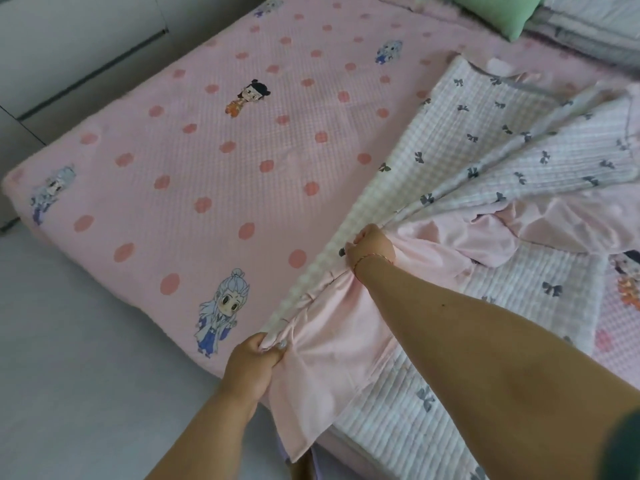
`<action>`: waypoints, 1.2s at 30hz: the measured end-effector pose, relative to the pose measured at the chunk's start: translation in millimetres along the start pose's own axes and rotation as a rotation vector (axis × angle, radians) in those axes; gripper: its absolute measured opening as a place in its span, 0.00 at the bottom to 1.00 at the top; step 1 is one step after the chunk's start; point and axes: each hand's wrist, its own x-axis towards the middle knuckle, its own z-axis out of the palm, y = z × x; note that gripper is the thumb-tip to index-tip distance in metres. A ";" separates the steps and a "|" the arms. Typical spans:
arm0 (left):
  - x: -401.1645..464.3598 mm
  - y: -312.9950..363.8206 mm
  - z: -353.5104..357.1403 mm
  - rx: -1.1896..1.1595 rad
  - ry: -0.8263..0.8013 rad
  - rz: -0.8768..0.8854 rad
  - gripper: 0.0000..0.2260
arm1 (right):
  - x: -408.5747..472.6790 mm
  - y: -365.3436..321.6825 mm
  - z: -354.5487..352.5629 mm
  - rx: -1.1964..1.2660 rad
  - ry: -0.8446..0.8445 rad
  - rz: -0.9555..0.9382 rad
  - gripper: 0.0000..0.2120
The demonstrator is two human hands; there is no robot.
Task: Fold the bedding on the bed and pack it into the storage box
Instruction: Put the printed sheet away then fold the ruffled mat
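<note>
Closest to the camera, the left hand (254, 367) grips a bunched corner of the quilt (485, 157) at the near edge of the bed (166, 143), with fingers and thumb curled tightly round the cloth. From this corner a flap of the plain pink underside hangs down over the bed's edge toward the floor (69, 375).

A little farther in over the bed, the right hand (372, 249) also holds the quilt. It pinches a gathered part of the same edge, so the cloth between the two hands is drawn into a line. The right forearm crosses over the quilt part that lies flat on the near right side of the bed.

From the right hand the quilt fans out in long pleats toward the far right of the bed, showing its checked face with small dark bows. Part of it seems lifted from the bed; the rest lies crumpled, pink side up. The left part of the bed shows only the pink dotted sheet with cartoon figures. At the head of the bed a green pillow (498, 12) lies beside some grey folded bedding (588, 32).

I judge the folding is only at its start: the edge is being collected and straightened. The next move calls for finding the other corner, pulling the edge tight and laying the quilt flat on the free side of the bed before the first fold. No storage box is in view.
</note>
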 end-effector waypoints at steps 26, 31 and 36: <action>81.1 168.2 97.6 0.757 0.012 0.646 0.07 | 10.9 121.3 -75.6 0.405 0.045 0.282 0.12; 89.8 216.3 145.2 0.783 -0.042 0.717 0.04 | 32.9 153.1 -102.0 0.481 0.116 0.331 0.13; 103.4 247.7 180.4 0.789 -0.022 0.703 0.06 | 60.8 171.3 -123.7 0.591 0.132 0.347 0.12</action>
